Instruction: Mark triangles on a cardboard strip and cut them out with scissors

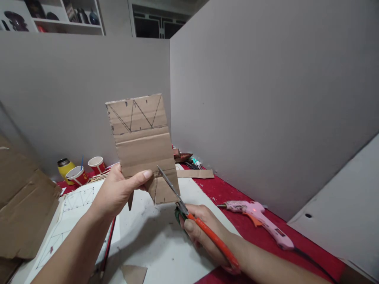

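Observation:
My left hand (124, 185) grips a piece of brown cardboard (142, 150) by its lower left side, thumb across the front. Zigzag pencil lines run along the cardboard's top band, and more lines mark its lower part, where a corner is cut away. In my right hand (204, 228) are scissors (213, 238) with orange and green handles. One blade lies across the front of the cardboard's lower right part, its tip near my left thumb. Whether the other blade is behind the cardboard is hidden.
A pink glue gun (263, 221) with a lit red light lies right on the red cloth (245, 236). Paper cups (77, 175) and a yellow bottle (65, 169) stand back left. A cardboard scrap (134, 273) and a red pencil (109, 246) lie on white paper (154, 244). Grey partitions (251, 98) enclose the table.

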Tool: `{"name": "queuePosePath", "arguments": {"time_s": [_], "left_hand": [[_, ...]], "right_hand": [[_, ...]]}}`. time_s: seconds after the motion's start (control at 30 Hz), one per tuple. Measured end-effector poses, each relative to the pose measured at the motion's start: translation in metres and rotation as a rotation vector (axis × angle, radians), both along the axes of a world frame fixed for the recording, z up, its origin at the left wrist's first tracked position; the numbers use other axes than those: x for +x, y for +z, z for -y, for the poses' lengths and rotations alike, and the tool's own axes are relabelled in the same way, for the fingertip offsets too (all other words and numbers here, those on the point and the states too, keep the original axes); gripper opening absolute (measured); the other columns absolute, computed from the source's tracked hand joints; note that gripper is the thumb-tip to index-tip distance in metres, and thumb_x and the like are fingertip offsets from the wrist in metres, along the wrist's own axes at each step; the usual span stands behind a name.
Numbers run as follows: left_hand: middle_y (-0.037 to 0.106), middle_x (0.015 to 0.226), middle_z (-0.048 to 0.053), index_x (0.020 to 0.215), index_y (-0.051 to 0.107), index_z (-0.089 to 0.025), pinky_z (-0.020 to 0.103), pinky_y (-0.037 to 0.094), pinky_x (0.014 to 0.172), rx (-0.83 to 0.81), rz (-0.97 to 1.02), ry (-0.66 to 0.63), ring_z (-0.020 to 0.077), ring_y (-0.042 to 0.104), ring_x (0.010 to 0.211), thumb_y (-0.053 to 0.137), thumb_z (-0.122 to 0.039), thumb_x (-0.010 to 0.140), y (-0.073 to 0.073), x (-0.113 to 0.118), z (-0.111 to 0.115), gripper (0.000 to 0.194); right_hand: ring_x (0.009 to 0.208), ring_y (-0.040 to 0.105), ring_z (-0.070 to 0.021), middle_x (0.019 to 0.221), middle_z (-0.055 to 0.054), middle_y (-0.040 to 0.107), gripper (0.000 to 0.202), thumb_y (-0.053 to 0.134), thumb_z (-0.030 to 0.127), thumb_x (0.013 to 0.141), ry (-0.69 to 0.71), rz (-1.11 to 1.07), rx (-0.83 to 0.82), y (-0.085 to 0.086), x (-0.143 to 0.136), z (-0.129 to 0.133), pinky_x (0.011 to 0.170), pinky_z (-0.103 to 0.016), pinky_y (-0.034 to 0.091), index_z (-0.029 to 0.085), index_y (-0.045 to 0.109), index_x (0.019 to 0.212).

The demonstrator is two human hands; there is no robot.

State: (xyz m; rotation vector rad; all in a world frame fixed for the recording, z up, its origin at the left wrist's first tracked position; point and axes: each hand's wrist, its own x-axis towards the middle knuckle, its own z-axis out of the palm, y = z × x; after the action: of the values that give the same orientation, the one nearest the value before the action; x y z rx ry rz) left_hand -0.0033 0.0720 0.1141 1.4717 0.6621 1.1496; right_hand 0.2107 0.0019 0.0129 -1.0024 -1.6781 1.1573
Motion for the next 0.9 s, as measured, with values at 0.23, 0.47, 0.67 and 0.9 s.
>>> {"name": "queuePosePath", "arguments": {"time_s": [0.23, 0.47, 0.67, 0.9], "left_hand": [[0.076, 0.115, 0.013, 0.117, 0.071, -0.018, 0.036, 0.062, 0.08, -0.007, 0.013, 0.002, 0.029, 0.074, 0.1, 0.082, -0.028, 0.077, 0.001, 0.001, 0.001, 0.042], [0.076, 0.114, 0.013, 0.111, 0.073, -0.017, 0.034, 0.062, 0.078, 0.003, -0.007, -0.004, 0.0284, 0.074, 0.097, 0.082, -0.03, 0.077, 0.003, 0.001, 0.002, 0.037], [0.077, 0.11, 0.012, 0.108, 0.074, -0.016, 0.031, 0.061, 0.075, 0.008, -0.029, -0.022, 0.0257, 0.074, 0.092, 0.082, -0.031, 0.078, 0.003, -0.001, -0.001, 0.034], [0.077, 0.105, 0.009, 0.108, 0.073, -0.017, 0.03, 0.06, 0.077, -0.032, -0.02, -0.029, 0.022, 0.073, 0.089, 0.083, -0.03, 0.077, 0.003, -0.002, -0.001, 0.035]], "right_hand": [[0.043, 0.032, -0.0073, 0.052, 0.009, 0.033, 0.068, 0.046, 0.09, 0.076, -0.008, 0.007, -0.108, 0.009, -0.001, 0.006, 0.04, -0.022, 0.024, 0.023, 0.039, 0.071], [0.041, 0.029, -0.0064, 0.05, 0.01, 0.032, 0.067, 0.048, 0.09, 0.075, 0.018, -0.011, -0.122, 0.011, -0.002, 0.007, 0.038, -0.021, 0.021, 0.024, 0.037, 0.068], [0.039, 0.029, -0.0055, 0.049, 0.01, 0.033, 0.067, 0.049, 0.089, 0.075, 0.028, -0.031, -0.153, 0.012, -0.002, 0.008, 0.037, -0.02, 0.022, 0.023, 0.038, 0.068], [0.041, 0.03, -0.0058, 0.054, 0.009, 0.034, 0.067, 0.048, 0.089, 0.077, 0.086, -0.041, -0.088, 0.0, 0.002, 0.003, 0.037, -0.02, 0.023, 0.021, 0.042, 0.073]]}}
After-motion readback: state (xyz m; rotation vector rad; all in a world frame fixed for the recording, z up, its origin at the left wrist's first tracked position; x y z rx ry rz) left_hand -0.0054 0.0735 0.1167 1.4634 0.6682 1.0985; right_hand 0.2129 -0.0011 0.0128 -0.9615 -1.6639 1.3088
